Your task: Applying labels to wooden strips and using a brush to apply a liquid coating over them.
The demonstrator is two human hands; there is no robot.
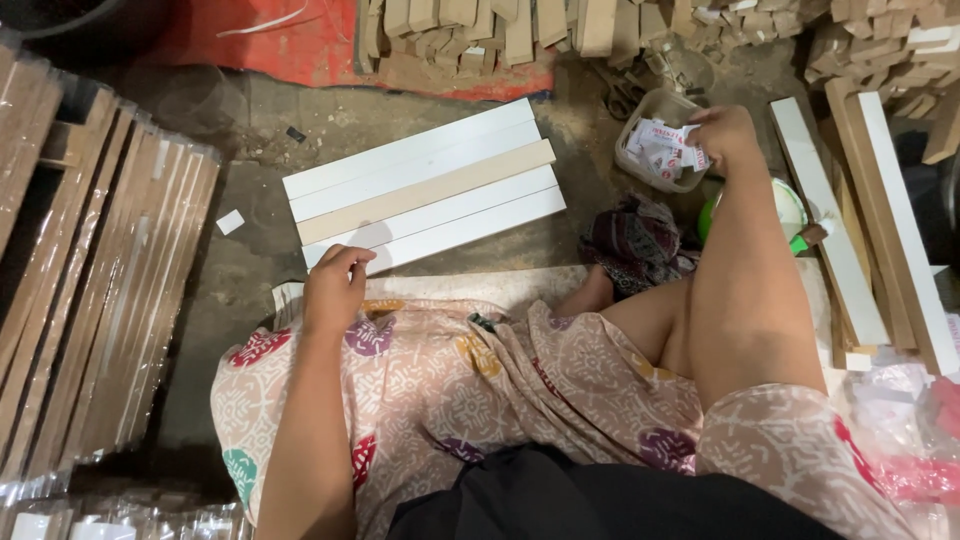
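On the floor, slats (425, 188) slant up-right.

Slats (425, 187): smooth boards, four coated matt white, one bare beige like raw fibreboard.
Tub (655, 125): clear, thin plastic, holding crumpled printed paper (665, 148).
Floor (250, 270): rough, dusty grey concrete.
Stacked bundles (95, 290): brown board strips wrapped in glossy clear film.
Offcuts (480, 30): raw matt brown wood blocks.
Skirt (480, 380): soft printed cloth.
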